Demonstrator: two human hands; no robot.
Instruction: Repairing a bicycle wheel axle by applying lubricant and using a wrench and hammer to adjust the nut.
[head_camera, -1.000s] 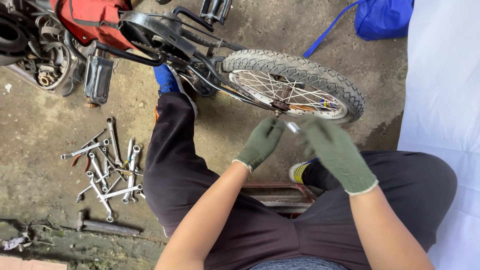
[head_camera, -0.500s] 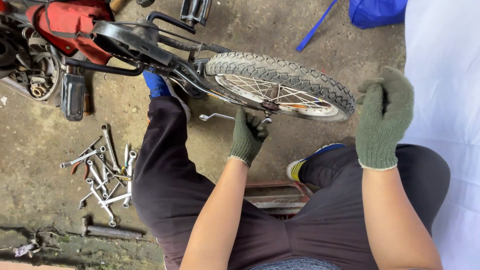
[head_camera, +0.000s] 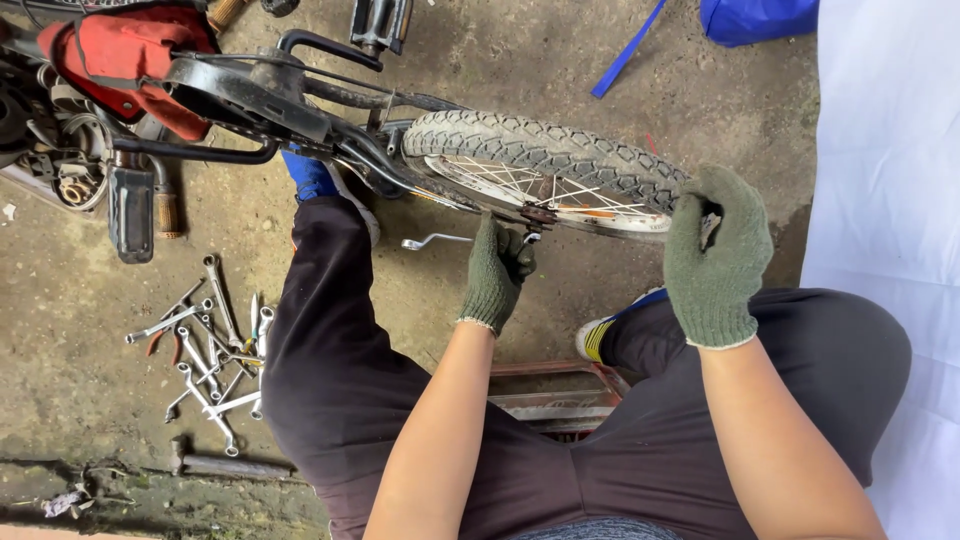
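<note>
**Two gloved hands at one small bike wheel**

1 wheel (head_camera: 545, 160), knobby tyre, far centre. Left hand (head_camera: 497, 272) fisted round 1 wrench (head_camera: 432, 241) at the axle. Right hand (head_camera: 716, 252) curled, pinching sth small, can't tell what, by the tyre's right end. Approx. 10 spanners (head_camera: 205, 345) heaped near left. Person's knees block the ground below the wheel.
</note>
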